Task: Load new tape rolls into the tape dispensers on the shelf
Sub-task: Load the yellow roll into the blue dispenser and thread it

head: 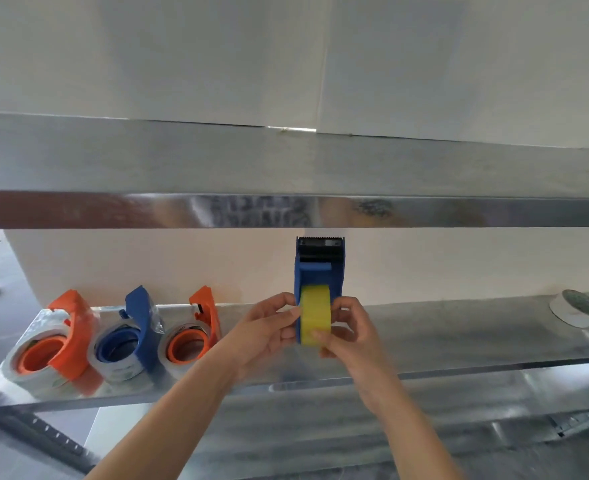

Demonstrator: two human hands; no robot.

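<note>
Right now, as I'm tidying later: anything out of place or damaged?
Nothing looks damaged. Only a roll-like object lies apart at the shelf's far right, away from the three loaded dispensers at left. Left hand and right hand hold the blue dispenser with its yellow roll.

Both hands, left hand [268, 332] and right hand [350, 332], grip a blue plastic tape dispenser [320, 268] holding a yellow tape roll [315, 318] above the metal shelf [459, 337].

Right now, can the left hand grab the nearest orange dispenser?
Probably yes, once it lets go: the left hand holds the blue dispenser, and the orange dispenser lies close beside it, nothing between.
</note>
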